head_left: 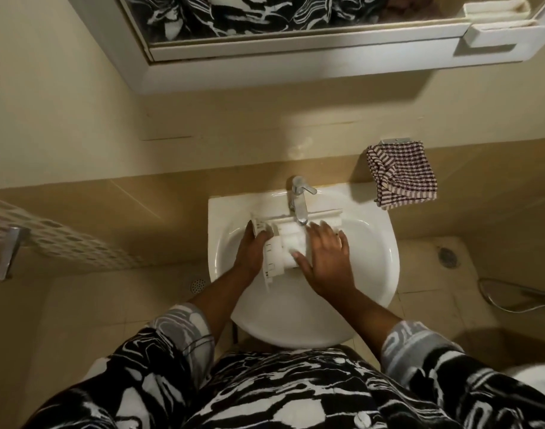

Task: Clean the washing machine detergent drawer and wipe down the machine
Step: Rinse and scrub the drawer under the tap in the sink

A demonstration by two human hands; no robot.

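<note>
The white detergent drawer (283,243) lies across the basin of a white sink (373,274), right under the chrome tap (299,199). My left hand (251,247) grips the drawer's left end, fingers curled over its edge. My right hand (325,258) lies spread on top of the drawer's right part, fingers straight, thumb pointing left. Whether a cloth or sponge is under that palm is hidden. I cannot tell if water is running.
A checked cloth (402,174) hangs on the wall right of the sink. A mirrored cabinet (296,57) juts out overhead. A white perforated basket (57,243) is at the left, floor drains (449,257) and a shower hose (518,297) on the right.
</note>
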